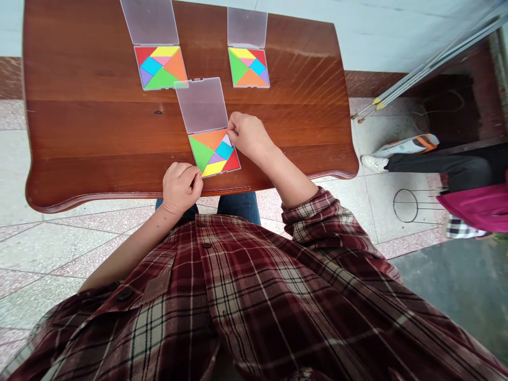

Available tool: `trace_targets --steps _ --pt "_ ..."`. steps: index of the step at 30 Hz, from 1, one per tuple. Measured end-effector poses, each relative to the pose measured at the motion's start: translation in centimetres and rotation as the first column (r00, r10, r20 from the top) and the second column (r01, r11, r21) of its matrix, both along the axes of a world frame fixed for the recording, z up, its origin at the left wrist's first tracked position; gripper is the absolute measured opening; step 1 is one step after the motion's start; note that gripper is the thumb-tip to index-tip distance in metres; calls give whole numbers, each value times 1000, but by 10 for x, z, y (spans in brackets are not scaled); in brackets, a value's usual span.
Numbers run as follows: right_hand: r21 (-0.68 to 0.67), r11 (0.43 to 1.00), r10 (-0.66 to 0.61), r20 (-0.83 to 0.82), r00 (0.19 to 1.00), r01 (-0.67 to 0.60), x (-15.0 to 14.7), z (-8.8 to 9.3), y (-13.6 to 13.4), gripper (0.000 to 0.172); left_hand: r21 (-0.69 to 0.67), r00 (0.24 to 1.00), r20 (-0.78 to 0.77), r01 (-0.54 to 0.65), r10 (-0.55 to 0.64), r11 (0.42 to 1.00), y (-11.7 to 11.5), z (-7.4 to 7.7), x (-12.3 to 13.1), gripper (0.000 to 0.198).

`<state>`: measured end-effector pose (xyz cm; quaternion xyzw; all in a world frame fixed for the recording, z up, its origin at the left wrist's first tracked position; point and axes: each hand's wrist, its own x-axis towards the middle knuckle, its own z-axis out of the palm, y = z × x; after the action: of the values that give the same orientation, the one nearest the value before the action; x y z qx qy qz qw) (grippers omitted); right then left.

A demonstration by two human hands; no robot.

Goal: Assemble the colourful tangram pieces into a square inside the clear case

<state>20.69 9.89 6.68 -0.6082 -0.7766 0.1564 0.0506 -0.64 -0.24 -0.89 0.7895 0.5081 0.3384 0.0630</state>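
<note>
Close to the front edge of the table (99, 127), before the plaid shirt (254, 286): the nearest tangram case (223, 173), slightly askew, its clear lid (201, 107) opened back. Only a narrow strip of wood between tray and front edge; wide runs of brown tabletop to left and right. Less room at the lid's far left corner, overlapping the near corner of another case as seen from above; contact or gap impossible to tell.

In the nearest tray: orange triangle (209, 138) at the hinge side, green triangle (201, 152) at left, yellow piece (213, 168) and red triangle (233, 160) along the near side, small purple piece (216, 157) and blue square (224, 150) between. At the far right corner, a pale patch (227, 139), bare tray or piece unclear.

Right hand (249, 135) at that corner, thumb and fingertips bunched together; anything pinched between, cannot tell. Left hand (181, 186) at the near left corner, by the table's front edge, fingers loosely curled; grip on the tray likewise unreadable.

Farther back, well apart, the far left case (156, 89) and far right case (252, 87), both open, each with seven coloured pieces fitted together. Past the table's right end, over tiled floor (383, 190), another person's leg (436, 163) and leaning poles (379, 103).
</note>
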Motion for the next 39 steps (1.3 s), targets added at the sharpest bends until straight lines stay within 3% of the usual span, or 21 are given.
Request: trace_targets --steps 8,15,19,23,29,39 --pt "-22 1000 0 78 997 2 -10 -2 2 20 -26 1000 25 2 -1 1000 0 0 1 16" --pt "6 1000 18 -47 999 -18 -14 -18 11 9 -8 1000 18 15 -15 1000 0 -1 0 16" --pt "-18 1000 8 6 1000 -8 -7 -12 9 10 -11 999 25 24 -23 1000 -1 -2 0 17" --pt "41 999 -23 -32 999 25 4 -5 7 17 -32 1000 6 18 -18 999 -2 -3 0 17" --pt "-75 994 84 -24 996 -85 6 -4 0 15 5 1000 -1 26 -26 1000 -1 -2 1 17" --pt "-41 999 5 -188 982 -13 23 -6 -17 21 14 1000 2 8 -8 1000 0 -1 1 15"
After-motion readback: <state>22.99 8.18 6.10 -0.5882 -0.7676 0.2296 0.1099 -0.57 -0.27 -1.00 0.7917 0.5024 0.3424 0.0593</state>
